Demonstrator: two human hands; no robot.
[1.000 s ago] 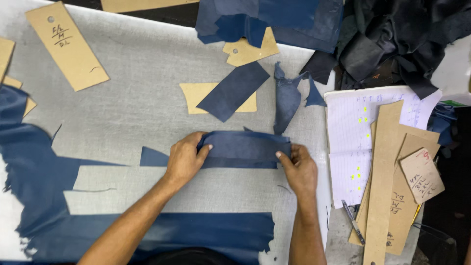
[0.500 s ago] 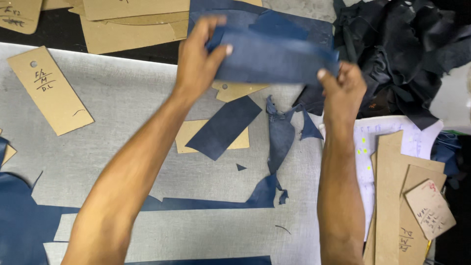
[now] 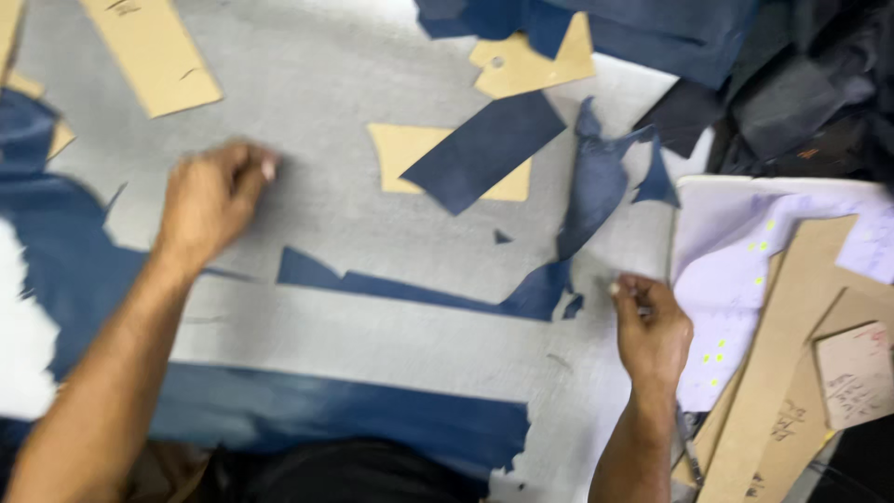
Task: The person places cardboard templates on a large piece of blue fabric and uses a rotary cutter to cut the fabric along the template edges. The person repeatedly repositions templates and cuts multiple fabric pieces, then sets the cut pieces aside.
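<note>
Hands point(image 3: 209, 200) lowered — apart, knuckles up

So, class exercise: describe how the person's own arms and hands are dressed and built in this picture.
Both forearms are bare, with no sleeves, gloves, watch or bands in view. The left hand and right hand show no rings that can be made out; the picture is somewhat blurred. Dark clothing shows at the bottom edge.

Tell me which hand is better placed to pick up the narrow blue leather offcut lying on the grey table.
Right. The right hand rests beside the offcut's thick end, fingers nearly touching it. The left hand is farther away, over bare table, fingers curled and holding nothing visible.
</note>
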